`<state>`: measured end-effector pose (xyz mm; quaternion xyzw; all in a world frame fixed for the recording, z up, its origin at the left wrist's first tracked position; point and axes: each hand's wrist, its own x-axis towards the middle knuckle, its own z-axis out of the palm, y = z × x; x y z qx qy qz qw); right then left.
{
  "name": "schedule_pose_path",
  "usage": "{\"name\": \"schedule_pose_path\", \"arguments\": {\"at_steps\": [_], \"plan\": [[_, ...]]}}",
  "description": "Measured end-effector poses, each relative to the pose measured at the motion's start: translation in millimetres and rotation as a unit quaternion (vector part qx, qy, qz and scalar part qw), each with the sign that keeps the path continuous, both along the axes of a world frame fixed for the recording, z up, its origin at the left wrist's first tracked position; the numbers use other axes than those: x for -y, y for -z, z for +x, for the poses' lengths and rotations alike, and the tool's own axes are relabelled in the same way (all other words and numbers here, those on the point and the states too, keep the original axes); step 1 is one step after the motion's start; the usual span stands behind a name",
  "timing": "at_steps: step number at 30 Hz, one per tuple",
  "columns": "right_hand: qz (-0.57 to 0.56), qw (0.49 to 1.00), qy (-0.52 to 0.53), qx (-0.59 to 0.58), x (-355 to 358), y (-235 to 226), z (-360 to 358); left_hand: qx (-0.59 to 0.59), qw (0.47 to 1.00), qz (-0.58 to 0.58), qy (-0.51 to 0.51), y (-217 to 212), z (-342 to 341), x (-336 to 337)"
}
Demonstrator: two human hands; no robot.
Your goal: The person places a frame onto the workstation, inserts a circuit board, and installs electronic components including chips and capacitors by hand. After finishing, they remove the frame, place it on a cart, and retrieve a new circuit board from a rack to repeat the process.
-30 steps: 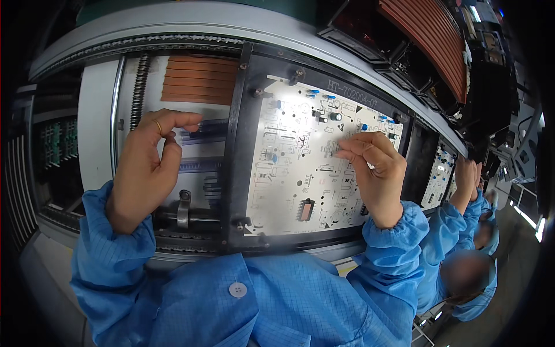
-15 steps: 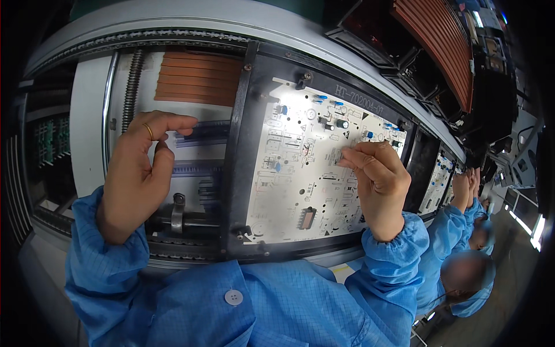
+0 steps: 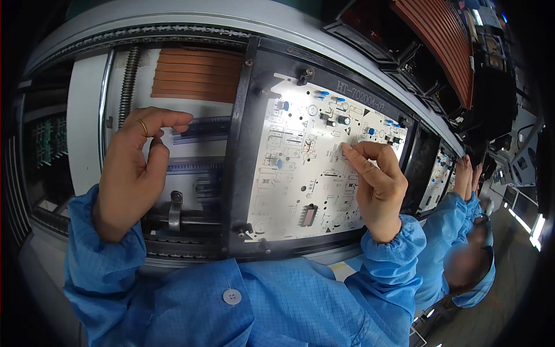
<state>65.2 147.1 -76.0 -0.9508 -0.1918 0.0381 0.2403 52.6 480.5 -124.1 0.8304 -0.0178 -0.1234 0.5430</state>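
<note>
A white circuit board (image 3: 289,208) lies in a black frame (image 3: 237,168) before me. Over its middle right, my right hand (image 3: 380,188) is closed in a pinch, fingertips close to the surface. Whatever is between those fingertips is too small or hidden to make out. My left hand (image 3: 132,168) hovers left of the frame, thumb and index finger apart, with nothing visible between them. Nearest to it are bluish clear plastic tubes (image 3: 199,166). On the board stand a black chip (image 3: 308,215), blue disc-shaped components (image 3: 370,132) and small black cylindrical capacitors (image 3: 344,120).
Ridged orange-brown strips (image 3: 196,74) lie beyond the tubes. A metal rod (image 3: 106,92) and a threaded screw (image 3: 128,81) run beside them. Dark bins (image 3: 370,34) stand at the far right. Another framed board (image 3: 436,185) and co-workers' hands (image 3: 464,176) are on my right.
The fingertips of my right hand have shifted slightly farther away over the board, still pinched. My left hand has drifted a little to the left, keeping its shape.
</note>
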Motion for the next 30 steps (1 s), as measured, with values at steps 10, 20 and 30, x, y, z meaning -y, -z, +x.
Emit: {"name": "schedule_pose_path", "arguments": {"at_steps": [10,20,30], "plan": [[-0.01,0.998,-0.035,0.06,1.0,-19.7,2.6,-0.111,0.979,-0.16,0.056,-9.7,-17.1,18.7],[-0.114,0.969,-0.089,0.2,-48.1,6.6,119.4,-0.15,0.959,-0.236,0.032,-1.2,-34.6,39.3],[-0.083,0.948,-0.096,0.292,-39.2,16.9,126.9,-0.158,0.972,-0.141,-0.099,-4.5,-45.9,-31.0]]}}
